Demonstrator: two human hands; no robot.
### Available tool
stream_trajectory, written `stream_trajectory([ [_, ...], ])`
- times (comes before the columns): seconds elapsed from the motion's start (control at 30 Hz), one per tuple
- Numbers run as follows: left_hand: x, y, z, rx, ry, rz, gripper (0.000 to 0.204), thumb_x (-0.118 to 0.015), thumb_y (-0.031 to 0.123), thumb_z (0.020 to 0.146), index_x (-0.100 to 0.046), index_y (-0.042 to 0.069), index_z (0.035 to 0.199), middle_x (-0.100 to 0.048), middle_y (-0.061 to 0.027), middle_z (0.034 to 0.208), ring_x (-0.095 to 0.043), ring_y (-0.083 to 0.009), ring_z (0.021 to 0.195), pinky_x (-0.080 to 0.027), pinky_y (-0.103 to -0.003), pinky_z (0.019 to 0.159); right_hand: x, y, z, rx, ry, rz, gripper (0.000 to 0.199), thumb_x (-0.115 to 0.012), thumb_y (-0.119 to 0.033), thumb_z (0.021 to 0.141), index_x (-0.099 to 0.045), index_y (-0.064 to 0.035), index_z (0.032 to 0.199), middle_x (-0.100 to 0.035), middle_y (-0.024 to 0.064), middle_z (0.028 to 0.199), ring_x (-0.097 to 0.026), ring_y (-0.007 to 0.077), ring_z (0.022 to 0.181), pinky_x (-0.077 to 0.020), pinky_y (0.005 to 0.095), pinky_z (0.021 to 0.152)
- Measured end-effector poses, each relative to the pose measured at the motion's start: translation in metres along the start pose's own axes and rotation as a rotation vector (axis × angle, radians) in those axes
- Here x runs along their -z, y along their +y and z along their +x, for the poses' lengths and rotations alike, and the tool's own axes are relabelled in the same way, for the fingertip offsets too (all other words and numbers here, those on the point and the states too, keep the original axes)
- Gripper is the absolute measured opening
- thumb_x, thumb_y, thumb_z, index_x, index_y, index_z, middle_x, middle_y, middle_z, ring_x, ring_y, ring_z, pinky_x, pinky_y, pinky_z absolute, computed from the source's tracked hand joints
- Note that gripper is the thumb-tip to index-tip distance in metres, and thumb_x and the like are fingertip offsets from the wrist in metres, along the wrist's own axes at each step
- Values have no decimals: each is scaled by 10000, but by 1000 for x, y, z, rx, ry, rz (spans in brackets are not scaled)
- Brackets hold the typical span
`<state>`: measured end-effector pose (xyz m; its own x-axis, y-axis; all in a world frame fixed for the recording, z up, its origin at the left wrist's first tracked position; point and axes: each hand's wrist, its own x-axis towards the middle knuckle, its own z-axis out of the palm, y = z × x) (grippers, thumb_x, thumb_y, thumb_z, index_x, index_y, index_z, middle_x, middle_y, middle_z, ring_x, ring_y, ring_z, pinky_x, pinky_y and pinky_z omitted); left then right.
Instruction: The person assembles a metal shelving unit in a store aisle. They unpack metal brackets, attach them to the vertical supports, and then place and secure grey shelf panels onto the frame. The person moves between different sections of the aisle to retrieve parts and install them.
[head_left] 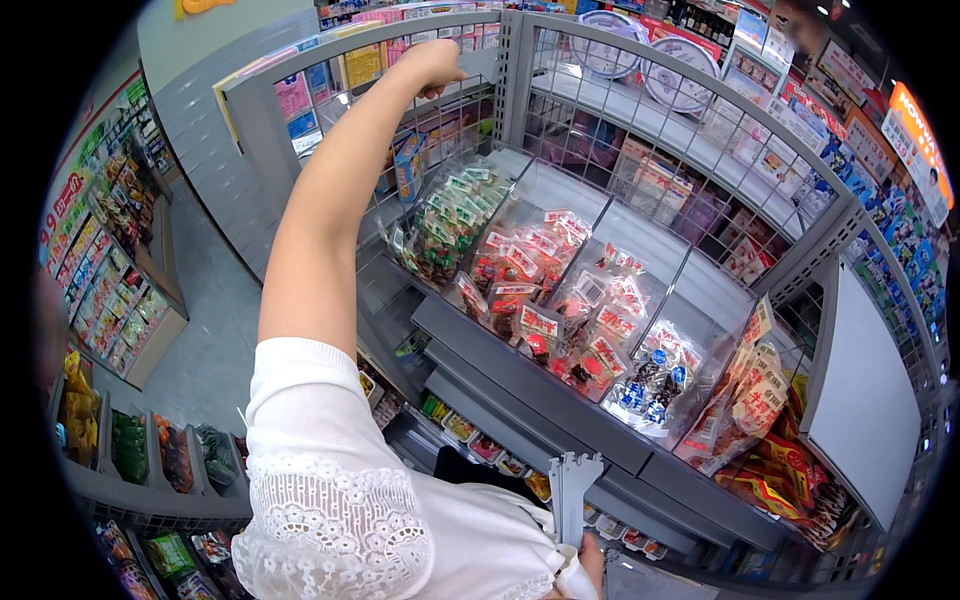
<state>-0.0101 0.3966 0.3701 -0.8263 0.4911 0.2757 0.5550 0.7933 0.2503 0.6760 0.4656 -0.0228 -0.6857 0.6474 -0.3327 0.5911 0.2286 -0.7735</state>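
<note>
My left arm, in a white short sleeve with lace, reaches far up to the back left of the shelf unit. At its end my left hand [432,68] is closed with curled fingers, beside the wire mesh panel [475,95] and near the grey slotted upright [508,75]. What those fingers hold, if anything, is hidden. Low in front of my body, my right hand [592,562] is wrapped round several grey metal shelf brackets [574,490], their notched ends pointing up. Only part of that hand shows.
Clear dividers split the top shelf between green snack packs [455,215], red-labelled packs [530,260] and blue-and-white wrapped sweets [650,385]. Larger snack bags [755,405] lie at the right, beside a light grey panel [865,400]. Lower shelves [540,400] hold small packs. Stocked racks [115,300] stand left.
</note>
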Motion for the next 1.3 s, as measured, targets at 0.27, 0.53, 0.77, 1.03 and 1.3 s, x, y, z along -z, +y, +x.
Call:
stream_trajectory([
  [0.27,5,9,-10,-39,1,82,278,-617,213,852,-547,-53,894,-590,-107,553,-564,-193,384,-467,-343,385,-11,6,6,-11,39,66,462,-795,-330,694,-593,-5,953,-666,197,812,-674,295,746,-514,371,656],
  [0.53,-1,23,-5,-125,29,245,333,-638,272,818,-627,-23,666,-598,-111,503,-623,-221,468,-524,-365,563,-13,-15,6,30,37,-20,469,-760,-369,713,-587,-10,959,-662,210,792,-669,349,744,-521,391,650],
  [0.77,-4,14,-3,-130,25,73,308,-665,219,793,-581,-71,855,-605,-182,611,-614,-277,487,-485,-401,495,-5,-40,0,-101,-10,-10,536,-765,-365,725,-583,-5,1077,-666,200,931,-667,305,865,-506,361,757],
  [1.03,14,13,-16,-101,-20,-8,253,-625,177,822,-523,-54,844,-570,-113,541,-565,-210,387,-436,-355,359,-10,-33,-3,0,56,9,509,-702,-418,748,-551,-9,1010,-646,252,847,-637,413,812,-505,441,695],
  [1.3,-3,-5,2,-109,-36,116,278,-659,190,825,-543,-61,791,-572,-116,539,-567,-222,396,-442,-356,346,-16,-32,-2,51,107,-8,492,-739,-409,714,-610,-16,981,-663,211,813,-662,353,739,-513,398,651],
])
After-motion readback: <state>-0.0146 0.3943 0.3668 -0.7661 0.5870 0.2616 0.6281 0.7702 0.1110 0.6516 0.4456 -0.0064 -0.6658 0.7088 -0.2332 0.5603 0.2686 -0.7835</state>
